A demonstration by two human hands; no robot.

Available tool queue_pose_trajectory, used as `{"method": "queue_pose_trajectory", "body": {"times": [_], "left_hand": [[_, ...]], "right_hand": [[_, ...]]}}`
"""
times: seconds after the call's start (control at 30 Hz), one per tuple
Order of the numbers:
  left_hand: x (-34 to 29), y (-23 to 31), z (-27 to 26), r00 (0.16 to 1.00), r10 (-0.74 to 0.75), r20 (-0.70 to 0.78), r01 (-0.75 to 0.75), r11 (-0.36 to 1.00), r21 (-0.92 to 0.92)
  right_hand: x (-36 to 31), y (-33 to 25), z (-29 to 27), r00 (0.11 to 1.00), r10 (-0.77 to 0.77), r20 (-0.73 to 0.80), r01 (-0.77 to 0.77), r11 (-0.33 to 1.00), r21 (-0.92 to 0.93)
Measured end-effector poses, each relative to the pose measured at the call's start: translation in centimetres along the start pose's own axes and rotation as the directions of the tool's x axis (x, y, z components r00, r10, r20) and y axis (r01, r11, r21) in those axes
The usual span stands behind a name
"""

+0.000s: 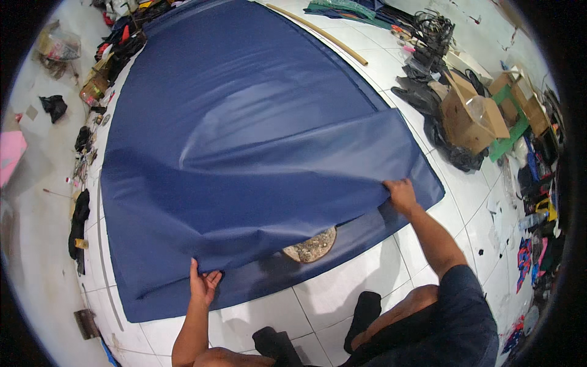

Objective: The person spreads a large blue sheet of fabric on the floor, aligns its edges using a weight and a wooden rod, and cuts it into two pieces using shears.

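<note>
A large dark blue sheet (257, 153) of smooth, slightly shiny material lies in layers on the floor. My right hand (402, 194) grips the near edge of the upper layer at the right, lifting it into folds. At the near left, my left hand (205, 285) is at the same edge, palm turned up, with thumb and fingers apart. Between my hands, a round, flat, speckled stone-like disc (313, 246) rests on the lower layer (263, 287). The upper layer hides its far side.
White tiles (348, 269) surround the sheet. A long tan tube (318, 33) lies along its far right edge. Cardboard boxes (468, 113) and black plastic bags (437, 131) crowd the right; small clutter lines the left wall. My feet (364, 315) are close to the near edge.
</note>
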State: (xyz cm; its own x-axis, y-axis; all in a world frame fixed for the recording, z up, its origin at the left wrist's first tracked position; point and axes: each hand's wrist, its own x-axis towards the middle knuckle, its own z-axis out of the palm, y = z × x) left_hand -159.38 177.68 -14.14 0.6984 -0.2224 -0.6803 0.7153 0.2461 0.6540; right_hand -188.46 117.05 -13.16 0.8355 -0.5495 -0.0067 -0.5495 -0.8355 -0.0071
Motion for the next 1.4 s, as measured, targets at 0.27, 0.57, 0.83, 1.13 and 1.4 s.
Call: {"method": "queue_pose_trajectory", "body": {"times": [0.27, 0.57, 0.83, 1.13, 1.4], "left_hand": [[0.3, -2.9, 0.0, 0.971, 0.233, -0.057, -0.240, 0.939, -0.245], [0.7, 5.0, -5.7, 0.466, 0.552, -0.691, -0.630, 0.756, 0.180], [-0.4, 5.5, -7.9, 0.475, 0.516, -0.712, -0.597, 0.784, 0.170], [0.1, -1.9, -2.1, 0.875, 0.401, -0.272, -0.397, 0.915, 0.074], [0.2, -0.7, -2.6, 0.812, 0.543, -0.213, -0.479, 0.829, 0.287]], "right_hand": [[-0.8, 6.4, -1.4, 0.933, 0.331, 0.141, -0.332, 0.943, -0.015], [-5.2, -1.6, -0.2, 0.999, -0.033, -0.031, 0.040, 0.970, 0.240], [-6.7, -14.8, -9.2, 0.938, -0.333, 0.094, 0.265, 0.865, 0.426], [-6.1, -21.6, -11.8, 0.887, -0.458, 0.052, 0.428, 0.861, 0.276], [-2.6, -23.9, -8.3, 0.807, -0.589, -0.050, 0.552, 0.722, 0.417]]}}
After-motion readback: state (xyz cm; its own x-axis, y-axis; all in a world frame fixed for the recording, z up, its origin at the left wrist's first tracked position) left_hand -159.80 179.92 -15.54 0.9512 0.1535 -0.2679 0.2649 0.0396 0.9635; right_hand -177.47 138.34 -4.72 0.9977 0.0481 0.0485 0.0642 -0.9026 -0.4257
